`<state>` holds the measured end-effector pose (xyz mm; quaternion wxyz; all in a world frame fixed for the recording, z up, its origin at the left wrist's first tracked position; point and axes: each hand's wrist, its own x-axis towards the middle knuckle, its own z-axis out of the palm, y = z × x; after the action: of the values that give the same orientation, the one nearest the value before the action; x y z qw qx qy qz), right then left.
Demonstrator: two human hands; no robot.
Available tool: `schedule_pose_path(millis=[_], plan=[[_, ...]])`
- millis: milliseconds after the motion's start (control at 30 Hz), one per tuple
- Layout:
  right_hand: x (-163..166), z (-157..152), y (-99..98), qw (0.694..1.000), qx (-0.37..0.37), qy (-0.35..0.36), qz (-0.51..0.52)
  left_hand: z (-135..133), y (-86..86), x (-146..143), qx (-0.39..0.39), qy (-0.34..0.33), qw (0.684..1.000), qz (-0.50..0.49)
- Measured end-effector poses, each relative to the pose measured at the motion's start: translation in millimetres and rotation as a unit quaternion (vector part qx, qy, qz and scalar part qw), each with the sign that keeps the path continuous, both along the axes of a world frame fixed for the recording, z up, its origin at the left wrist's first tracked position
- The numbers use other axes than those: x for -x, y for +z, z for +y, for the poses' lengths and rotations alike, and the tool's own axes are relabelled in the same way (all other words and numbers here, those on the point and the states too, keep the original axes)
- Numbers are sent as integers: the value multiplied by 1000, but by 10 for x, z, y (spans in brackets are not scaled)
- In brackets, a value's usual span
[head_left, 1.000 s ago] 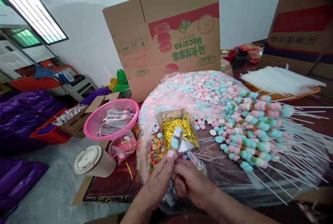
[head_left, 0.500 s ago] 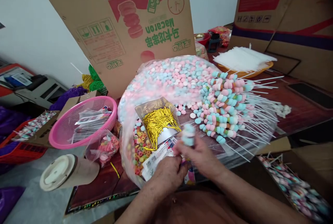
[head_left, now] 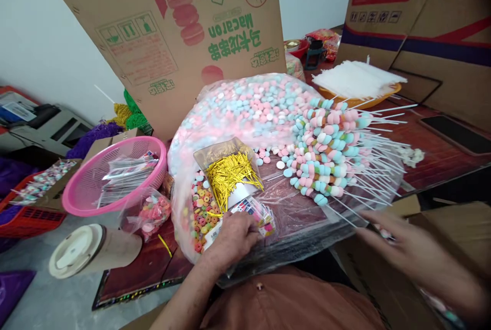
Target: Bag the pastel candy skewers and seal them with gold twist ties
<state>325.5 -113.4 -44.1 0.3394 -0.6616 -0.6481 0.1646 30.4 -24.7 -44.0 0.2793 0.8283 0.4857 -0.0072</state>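
Note:
My left hand (head_left: 237, 233) rests on printed plastic bags (head_left: 255, 212), with its fingers curled together. What they pinch, if anything, is hidden. Gold twist ties (head_left: 233, 174) fill a cut-open pouch just beyond it, and coloured ring candies (head_left: 203, 212) lie to its left. My right hand (head_left: 406, 253), smeared by motion, reaches over an open cardboard box (head_left: 368, 273) at the lower right; its thumb and fingers are apart. Candies show between and below the fingers. Candy skewers (head_left: 330, 156) lie piled on the plastic sheet, white sticks pointing right.
A large clear bag of pastel candies (head_left: 245, 100) lies behind. At left are a pink basket (head_left: 69, 199) of printed packets, a lidded cup (head_left: 95, 250) and a small candy bag (head_left: 151, 215). A phone (head_left: 458, 133) and a yellow basket (head_left: 368, 102) with white sleeves are on the right.
My right hand has moved from the middle to the lower right, over the box; the blue candy skewer it held no longer shows. My left hand has shifted slightly left onto the printed bags.

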Motion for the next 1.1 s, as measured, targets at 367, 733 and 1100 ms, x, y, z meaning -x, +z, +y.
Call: schedule_pose_path(millis=[367, 733, 1100], plan=[[1632, 895, -37, 920, 114, 224, 299, -41, 268, 272, 13, 164, 975, -150], [1240, 804, 27, 954, 35, 178, 238, 66, 93, 50, 167, 182, 901, -355], [116, 972, -155, 995, -39, -70, -67, 65, 123, 102, -123, 73, 964, -225]])
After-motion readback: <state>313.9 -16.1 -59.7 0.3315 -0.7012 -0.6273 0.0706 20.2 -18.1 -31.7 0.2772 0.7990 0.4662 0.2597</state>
